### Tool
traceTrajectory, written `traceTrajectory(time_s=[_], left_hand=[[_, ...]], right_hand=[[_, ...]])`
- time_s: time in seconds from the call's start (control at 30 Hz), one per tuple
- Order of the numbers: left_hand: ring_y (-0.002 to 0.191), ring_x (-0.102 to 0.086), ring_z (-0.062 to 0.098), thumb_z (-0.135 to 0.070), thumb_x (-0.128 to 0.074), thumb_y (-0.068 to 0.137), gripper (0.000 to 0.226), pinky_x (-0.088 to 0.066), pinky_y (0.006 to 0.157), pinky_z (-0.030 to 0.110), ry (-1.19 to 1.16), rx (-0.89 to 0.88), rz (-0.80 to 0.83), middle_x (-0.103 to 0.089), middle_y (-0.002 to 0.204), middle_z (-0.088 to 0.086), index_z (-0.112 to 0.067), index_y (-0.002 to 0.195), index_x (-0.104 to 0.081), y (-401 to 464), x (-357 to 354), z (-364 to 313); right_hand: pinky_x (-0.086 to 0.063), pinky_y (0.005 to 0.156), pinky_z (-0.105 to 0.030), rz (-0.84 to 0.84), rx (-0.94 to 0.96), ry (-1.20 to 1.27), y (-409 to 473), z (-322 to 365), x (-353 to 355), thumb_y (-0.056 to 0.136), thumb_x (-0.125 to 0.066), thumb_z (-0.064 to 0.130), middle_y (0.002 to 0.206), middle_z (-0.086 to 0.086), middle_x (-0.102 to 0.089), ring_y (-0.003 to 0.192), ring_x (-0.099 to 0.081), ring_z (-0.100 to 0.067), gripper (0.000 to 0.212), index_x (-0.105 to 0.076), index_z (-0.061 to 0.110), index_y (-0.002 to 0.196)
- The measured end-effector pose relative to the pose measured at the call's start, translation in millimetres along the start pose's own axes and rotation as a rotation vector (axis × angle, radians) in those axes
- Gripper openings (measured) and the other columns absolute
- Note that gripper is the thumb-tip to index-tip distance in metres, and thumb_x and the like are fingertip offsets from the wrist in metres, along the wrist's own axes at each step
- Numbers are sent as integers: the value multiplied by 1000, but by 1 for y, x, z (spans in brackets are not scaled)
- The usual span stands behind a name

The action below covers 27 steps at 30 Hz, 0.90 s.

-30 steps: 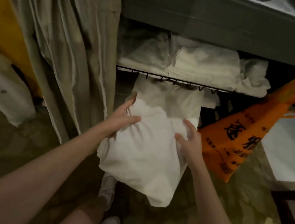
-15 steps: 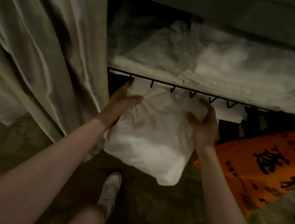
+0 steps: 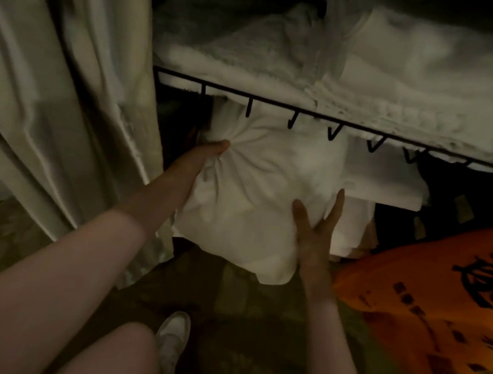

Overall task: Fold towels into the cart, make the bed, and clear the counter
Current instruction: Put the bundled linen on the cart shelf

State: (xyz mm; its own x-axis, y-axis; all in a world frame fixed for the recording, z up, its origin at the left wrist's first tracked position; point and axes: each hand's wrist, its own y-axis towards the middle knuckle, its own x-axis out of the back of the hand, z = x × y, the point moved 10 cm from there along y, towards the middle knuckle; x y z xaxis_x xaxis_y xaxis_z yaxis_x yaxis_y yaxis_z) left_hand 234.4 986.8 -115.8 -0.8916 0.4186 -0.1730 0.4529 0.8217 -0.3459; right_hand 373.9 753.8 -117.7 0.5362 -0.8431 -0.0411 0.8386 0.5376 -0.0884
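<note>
A folded white towel [image 3: 256, 194] lies half inside the cart's lower shelf, under a black wire rail with hooks [image 3: 332, 126]. My left hand [image 3: 199, 157] grips the towel's left side, bunching the cloth around its thumb; its fingers are hidden behind the fabric. My right hand [image 3: 317, 225] presses flat against the towel's right front, fingers spread. Other folded white towels [image 3: 314, 68] are stacked on the shelf above the rail, and more white linen [image 3: 387, 181] lies deeper on the lower shelf to the right.
A beige cloth bag or curtain [image 3: 63, 83] hangs at the cart's left side. An orange bag with black characters [image 3: 435, 294] hangs at the right. My white shoe [image 3: 172, 338] stands on the patterned carpet below the towel.
Both hands have pushed the towel up and forward from in front of the cart into the lower shelf. The right hand has gone from holding its edge to pressing flat. The camera has moved closer.
</note>
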Motion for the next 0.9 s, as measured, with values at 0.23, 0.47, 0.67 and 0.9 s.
traceTrajectory(time_s=[0.23,0.47,0.67,0.9], left_hand=[[127,-41,10,-56,-76,66,105,-31,108,30,267,-24,320,-37,148,-7,-34,149,-16,-52,-12,4],[119,-20,-20,-23,-74,78,110,-18,88,-10,452,-379,397,-7,135,-38,-42,143,13,-81,-33,-31],[128,-19,-13,-10,-75,77,98,-16,91,-9,417,-576,342,-10,137,-36,-44,137,-6,-67,-35,-47],[125,-32,-1,0,-73,77,92,-28,89,-2,307,-690,321,-32,136,-17,-26,148,-20,-32,-39,-53]], right_hand=[[-45,87,-7,-11,115,43,4,18,8,91,-60,12,145,10,-38,120,-47,0,71,-23,30,149],[-45,99,-25,-90,148,31,7,44,14,91,-62,16,139,10,-47,119,-51,-5,64,-33,30,146],[-42,106,-37,-138,191,48,17,46,10,90,-64,24,137,4,-52,120,-52,-12,60,-38,33,143],[-38,87,-16,-31,334,-20,43,56,-5,93,-57,22,132,13,-39,116,-43,-6,65,-22,32,148]])
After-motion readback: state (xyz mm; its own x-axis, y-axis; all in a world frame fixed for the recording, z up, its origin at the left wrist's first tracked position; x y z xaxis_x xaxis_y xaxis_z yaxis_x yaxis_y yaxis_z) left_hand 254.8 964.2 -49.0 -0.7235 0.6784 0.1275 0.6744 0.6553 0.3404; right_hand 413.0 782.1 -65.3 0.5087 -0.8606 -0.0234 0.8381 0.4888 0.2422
